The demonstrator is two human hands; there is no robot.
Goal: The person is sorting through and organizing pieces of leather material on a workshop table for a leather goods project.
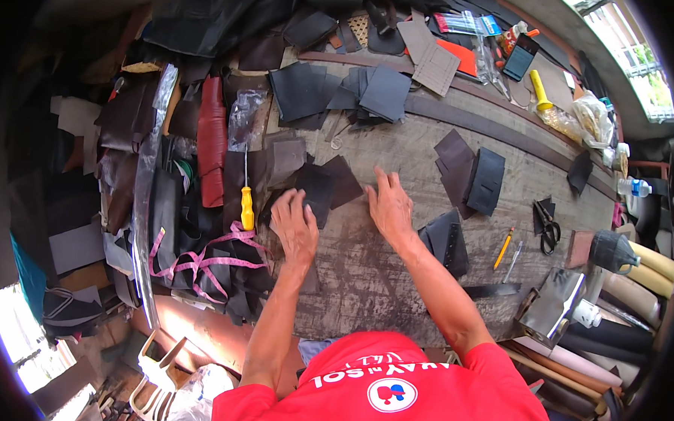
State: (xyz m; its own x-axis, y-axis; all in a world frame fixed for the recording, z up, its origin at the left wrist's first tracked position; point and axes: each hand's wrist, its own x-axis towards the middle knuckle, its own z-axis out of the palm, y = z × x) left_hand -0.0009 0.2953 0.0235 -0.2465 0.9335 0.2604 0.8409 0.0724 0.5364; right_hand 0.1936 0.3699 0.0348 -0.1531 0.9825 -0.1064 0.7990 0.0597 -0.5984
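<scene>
My left hand (294,226) lies palm down on the near left edge of a black leather piece (317,189), its fingers spread. A dark brown leather piece (344,181) sticks out from beneath the black one. To the right, my right hand (389,207) has its fingers stretched out and holds nothing. It is over the bare wood of the worktable (354,262), just beside the brown piece. A greyish leather piece (286,158) lies beyond my left hand. Whatever is under both palms is hidden.
Stacks of black leather pieces (386,92) lie at the far side. Right of my hands are more cut pieces (486,181), a pencil (503,249) and scissors (548,227). A yellow-handled screwdriver (247,207) and pink measuring tape (204,263) lie left, among leather scraps.
</scene>
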